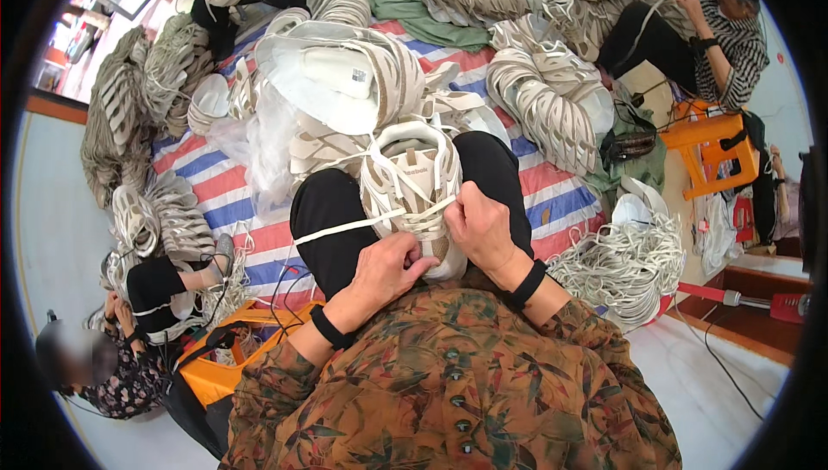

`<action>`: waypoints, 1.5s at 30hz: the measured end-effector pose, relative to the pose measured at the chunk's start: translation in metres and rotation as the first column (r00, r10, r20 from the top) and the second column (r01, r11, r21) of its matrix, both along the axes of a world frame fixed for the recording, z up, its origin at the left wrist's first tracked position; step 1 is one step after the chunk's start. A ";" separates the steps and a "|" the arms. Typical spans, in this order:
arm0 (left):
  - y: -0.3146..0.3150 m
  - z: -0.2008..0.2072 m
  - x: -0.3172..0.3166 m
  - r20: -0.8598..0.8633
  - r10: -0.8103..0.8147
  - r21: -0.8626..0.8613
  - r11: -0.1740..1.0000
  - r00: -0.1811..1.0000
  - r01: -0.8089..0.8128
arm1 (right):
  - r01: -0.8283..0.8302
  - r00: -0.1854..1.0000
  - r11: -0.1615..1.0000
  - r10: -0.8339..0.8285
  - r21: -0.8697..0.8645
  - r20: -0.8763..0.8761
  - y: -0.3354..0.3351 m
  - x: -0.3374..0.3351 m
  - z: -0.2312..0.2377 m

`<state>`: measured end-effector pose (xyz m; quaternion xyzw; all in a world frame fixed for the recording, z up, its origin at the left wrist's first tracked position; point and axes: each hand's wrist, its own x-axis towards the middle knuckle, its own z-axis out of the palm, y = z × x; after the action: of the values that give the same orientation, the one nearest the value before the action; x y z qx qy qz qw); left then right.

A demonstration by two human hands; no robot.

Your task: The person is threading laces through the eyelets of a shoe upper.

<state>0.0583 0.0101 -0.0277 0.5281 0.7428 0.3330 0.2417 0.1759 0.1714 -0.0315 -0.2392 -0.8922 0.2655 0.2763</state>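
A beige and white sneaker upper (pixel 412 172) rests between my knees, with its opening away from me. A cream flat shoelace (pixel 349 228) crosses its front, one length lying over my left thigh. My right hand (pixel 485 230) is closed at the upper's right side, pinching the lace between thumb and fingers. My left hand (pixel 384 270) lies against the lower left of the upper, its fingers curled in at the edge and its thumb stretched across. The left fingertips are partly hidden.
A large bundle of nested uppers (pixel 341 69) stands just beyond my knees on a striped sheet (pixel 220 185). More stacks (pixel 552 95) lie around. A heap of white laces (pixel 621 263) is at my right. Co-workers sit left and right, near orange stools (pixel 711 155).
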 end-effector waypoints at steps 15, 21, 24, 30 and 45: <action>0.065 0.059 -0.069 -0.624 -0.296 -0.007 0.928 0.723 0.373 | -0.150 0.969 0.888 0.218 -0.435 0.112 0.008 0.015 0.010; 0.085 0.074 -0.095 -0.811 -0.477 -0.277 0.823 0.338 0.497 | -0.185 0.946 0.879 0.280 -0.439 0.162 0.013 0.012 0.003; 0.095 0.091 -0.133 -0.794 -0.404 -0.203 0.881 0.454 0.428 | -0.164 0.958 0.870 0.253 -0.464 0.137 0.011 0.010 -0.001; 0.081 0.110 -0.115 -0.414 -0.370 -0.200 0.928 0.832 0.314 | -0.211 0.913 0.752 0.379 -0.625 0.148 0.028 0.011 0.017; 0.011 0.198 -0.141 0.619 -0.044 0.476 0.815 0.784 -0.330 | -0.497 0.809 0.541 0.004 -0.678 -0.588 0.107 0.040 0.181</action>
<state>-0.0831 0.0209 0.1698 0.3797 0.5343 0.7046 0.2719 0.2155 0.2787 0.1491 -0.1197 -0.5854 0.7336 0.3236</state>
